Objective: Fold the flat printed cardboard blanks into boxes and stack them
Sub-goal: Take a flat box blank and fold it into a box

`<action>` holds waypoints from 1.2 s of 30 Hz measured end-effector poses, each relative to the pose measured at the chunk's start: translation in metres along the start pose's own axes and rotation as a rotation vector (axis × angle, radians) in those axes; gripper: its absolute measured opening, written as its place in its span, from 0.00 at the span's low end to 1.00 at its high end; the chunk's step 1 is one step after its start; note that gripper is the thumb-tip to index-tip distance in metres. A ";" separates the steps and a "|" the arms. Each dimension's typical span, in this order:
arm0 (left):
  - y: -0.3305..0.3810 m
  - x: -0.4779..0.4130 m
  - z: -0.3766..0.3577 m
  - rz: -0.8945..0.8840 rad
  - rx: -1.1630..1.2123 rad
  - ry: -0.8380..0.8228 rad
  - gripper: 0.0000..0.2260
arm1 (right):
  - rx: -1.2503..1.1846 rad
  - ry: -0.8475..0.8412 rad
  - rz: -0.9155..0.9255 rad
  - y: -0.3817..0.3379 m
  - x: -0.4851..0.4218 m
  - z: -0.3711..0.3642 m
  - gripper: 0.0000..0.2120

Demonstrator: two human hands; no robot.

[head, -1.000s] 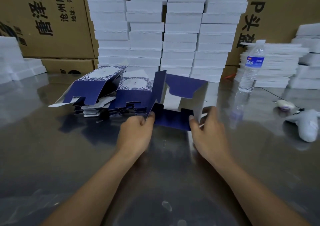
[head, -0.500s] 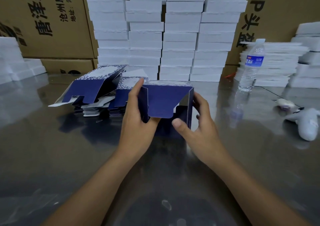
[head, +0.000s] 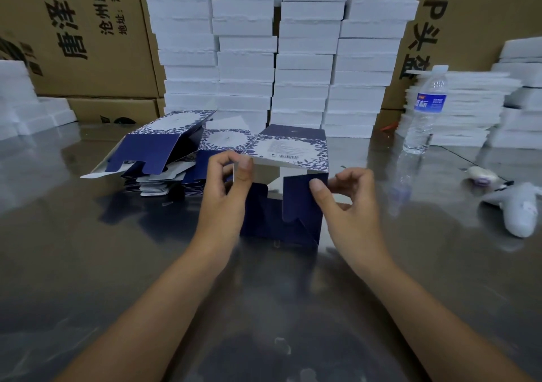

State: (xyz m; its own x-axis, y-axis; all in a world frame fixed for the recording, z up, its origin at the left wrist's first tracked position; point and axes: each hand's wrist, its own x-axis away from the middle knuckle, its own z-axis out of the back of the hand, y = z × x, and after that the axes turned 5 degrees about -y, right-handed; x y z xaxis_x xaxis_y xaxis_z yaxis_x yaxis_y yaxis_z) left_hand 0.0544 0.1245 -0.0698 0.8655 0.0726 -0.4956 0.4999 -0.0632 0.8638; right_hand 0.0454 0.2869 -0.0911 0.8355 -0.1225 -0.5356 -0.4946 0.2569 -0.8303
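Pinching the top edge of the navy-and-white printed cardboard box [head: 290, 147], the left hand [head: 225, 194] steadies it while the right hand [head: 346, 205] pinches its dark blue end flap [head: 299, 202]. Half a second ago it was an open sleeve. Now it stands barcode-up on the shiny metal table [head: 88, 264], so closing the flaps seems underway.

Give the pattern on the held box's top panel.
The box has a top panel of white framed by blue leaf print; head view.

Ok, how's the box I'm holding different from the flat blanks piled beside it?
The box is opened into a hollow shape; the blanks lie flat in a pile. The left hand and right hand pinch the box; no hand touches the blanks. The box shows a barcode panel; the blanks show mostly edges. Both are navy-and-white card.
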 end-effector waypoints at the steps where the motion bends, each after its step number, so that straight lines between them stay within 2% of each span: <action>1: 0.000 0.000 -0.001 -0.001 -0.008 -0.010 0.14 | 0.073 0.020 0.019 0.001 0.000 0.000 0.14; 7: -0.002 0.003 -0.001 -0.002 -0.073 -0.068 0.14 | 0.572 0.010 0.157 -0.002 0.005 0.006 0.20; 12: -0.003 0.004 -0.001 0.007 -0.109 -0.076 0.15 | 0.781 0.043 0.142 -0.005 0.004 0.011 0.18; 16: -0.002 0.007 -0.004 0.009 -0.095 -0.063 0.19 | 0.762 0.019 0.125 -0.005 0.003 0.011 0.15; 21: -0.003 0.004 -0.002 0.010 -0.075 -0.042 0.20 | 0.824 -0.171 -0.010 -0.001 0.006 0.011 0.20; 24: -0.006 0.004 -0.002 0.023 -0.076 -0.051 0.21 | 0.873 -0.177 -0.054 -0.001 0.004 0.012 0.21; 29: -0.006 0.004 -0.001 0.023 -0.066 -0.046 0.21 | 0.805 -0.206 -0.078 -0.002 0.004 0.012 0.22; 33: -0.006 0.003 -0.001 0.023 -0.078 -0.039 0.19 | 0.963 -0.336 -0.154 -0.001 0.005 0.013 0.21; 36: -0.006 0.005 -0.001 0.032 -0.090 -0.047 0.18 | 1.012 -0.344 -0.189 -0.004 0.005 0.013 0.22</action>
State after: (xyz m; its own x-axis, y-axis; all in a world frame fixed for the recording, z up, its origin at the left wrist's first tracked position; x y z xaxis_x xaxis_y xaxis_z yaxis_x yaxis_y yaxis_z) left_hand 0.0552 0.1264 -0.0775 0.8824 0.0252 -0.4698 0.4692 0.0250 0.8827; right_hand 0.0547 0.2978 -0.0886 0.9778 -0.0084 -0.2094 -0.0558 0.9527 -0.2986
